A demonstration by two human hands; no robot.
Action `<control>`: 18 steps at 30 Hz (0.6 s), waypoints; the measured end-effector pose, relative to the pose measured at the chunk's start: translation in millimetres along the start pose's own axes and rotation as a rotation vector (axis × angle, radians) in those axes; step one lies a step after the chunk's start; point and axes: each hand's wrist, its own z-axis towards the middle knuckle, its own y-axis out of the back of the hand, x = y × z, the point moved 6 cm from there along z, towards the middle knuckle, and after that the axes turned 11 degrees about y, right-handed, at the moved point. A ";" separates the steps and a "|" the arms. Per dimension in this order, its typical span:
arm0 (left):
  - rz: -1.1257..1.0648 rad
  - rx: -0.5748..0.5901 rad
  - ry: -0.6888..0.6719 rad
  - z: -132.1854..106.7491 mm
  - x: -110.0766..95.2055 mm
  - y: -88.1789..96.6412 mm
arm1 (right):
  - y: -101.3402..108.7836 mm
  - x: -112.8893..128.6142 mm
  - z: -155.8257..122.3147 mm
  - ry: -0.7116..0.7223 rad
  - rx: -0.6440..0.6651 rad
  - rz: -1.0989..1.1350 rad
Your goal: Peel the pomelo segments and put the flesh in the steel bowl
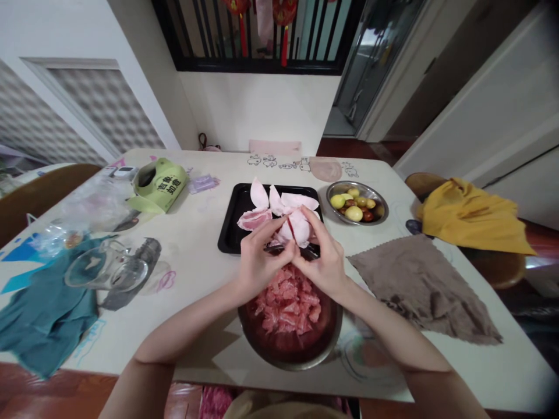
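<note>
Both of my hands grip a peeled pomelo (pixel 299 227) with pale pink pith, and a narrow red slit shows in it. My left hand (pixel 261 256) curls round its left side and my right hand (pixel 326 259) round its right, with the thumbs meeting at the near side. Below them stands a steel bowl (pixel 286 358) of torn red pomelo flesh (pixel 289 302). Behind the fruit lies a black tray (pixel 227 227) bearing several pieces of thick pomelo peel (pixel 259 195). The fingers hide part of the fruit.
A steel bowl of small fruit (pixel 354 206) stands right of the tray. A brown cloth (pixel 430 285) lies at the right. Leftward are a glass pitcher (pixel 109 267), a teal cloth (pixel 52 314), a green paper container (pixel 159 183) and clear plastic bags (pixel 94 201).
</note>
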 end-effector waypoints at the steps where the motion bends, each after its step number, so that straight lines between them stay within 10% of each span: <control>1: -0.001 0.013 0.026 1.7 3.6 0.3 | -0.2 -2.4 1.1 -0.023 0.011 0.024; 9: -0.078 0.145 0.123 3.3 6.0 -2.8 | -2.0 -6.9 -3.4 -0.106 0.041 0.073; 18: -0.090 0.031 0.168 -3.9 7.0 -9.6 | -4.4 5.0 -3.8 0.025 -0.002 -0.080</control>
